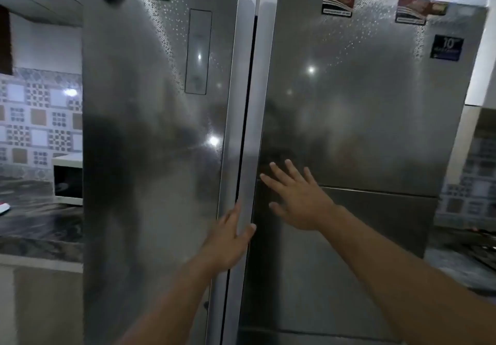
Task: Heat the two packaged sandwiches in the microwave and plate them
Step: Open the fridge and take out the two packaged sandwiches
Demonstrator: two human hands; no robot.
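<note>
Steel fridge doors (pixel 349 119) bear a KFC magnet (pixel 338 1); both hands, left (pixel 228 240) and right (pixel 298 197), spread flat.

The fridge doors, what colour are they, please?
Silvery grey steel fridge doors, seen in the head view.

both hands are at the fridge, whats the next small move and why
Probably pull the left fridge door open with the left hand. Its fingers already lie on the vertical handle strip at the seam between the two doors, which look shut, and no sandwiches are in view. The right hand is spread flat against the right door, seemingly bracing it. The microwave waits on the counter to the left.
</note>
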